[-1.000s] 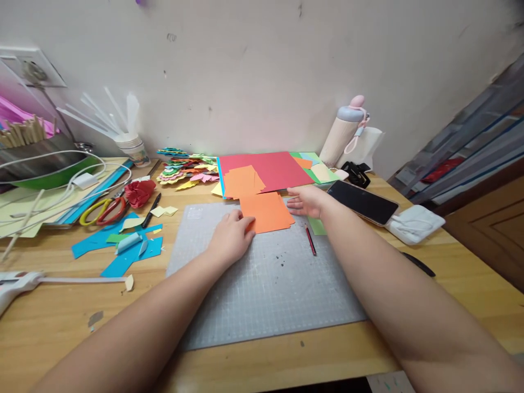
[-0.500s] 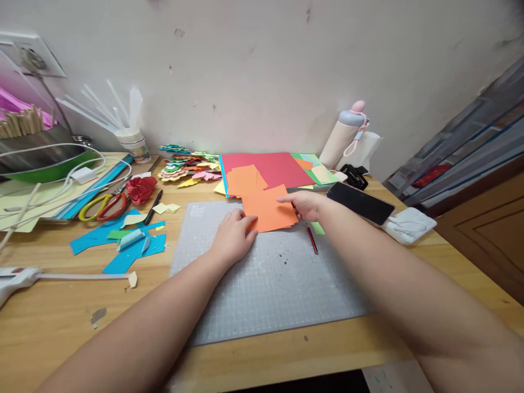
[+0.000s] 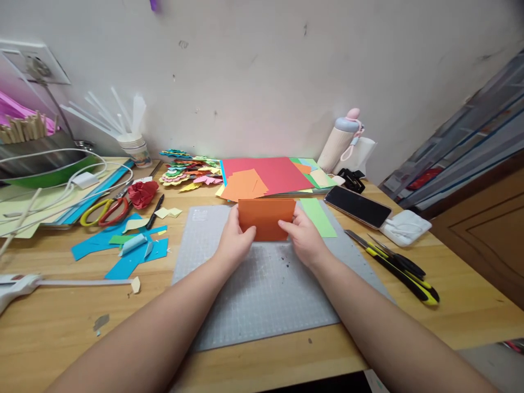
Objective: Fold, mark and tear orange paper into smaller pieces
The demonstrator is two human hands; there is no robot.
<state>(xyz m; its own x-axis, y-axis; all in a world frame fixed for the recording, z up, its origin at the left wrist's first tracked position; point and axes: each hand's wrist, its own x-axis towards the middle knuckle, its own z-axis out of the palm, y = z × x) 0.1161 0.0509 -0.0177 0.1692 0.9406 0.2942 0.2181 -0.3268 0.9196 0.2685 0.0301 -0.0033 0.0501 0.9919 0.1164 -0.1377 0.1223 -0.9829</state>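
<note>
Both my hands hold a small stack of orange paper squares (image 3: 266, 218) upright on edge over the far part of the grey cutting mat (image 3: 262, 289). My left hand (image 3: 235, 240) grips the stack's left side and my right hand (image 3: 301, 234) grips its right side, fingers closed on the paper. Just behind the stack lie more orange squares (image 3: 244, 184) on a red sheet (image 3: 278, 173) that tops a pile of coloured paper.
A green paper strip (image 3: 318, 216), a phone (image 3: 357, 206), a white charger (image 3: 405, 227) and yellow-black utility knives (image 3: 403, 268) lie to the right. Scissors (image 3: 104, 210), a black pen (image 3: 154, 210), blue paper scraps (image 3: 123, 248), cables and a cup of straws (image 3: 133, 146) crowd the left. A bottle (image 3: 339, 141) stands by the wall.
The orange squares were lying flat under both hands; now both hands have gathered them and stood them upright on the mat. The view has shifted, showing the knives at right.
</note>
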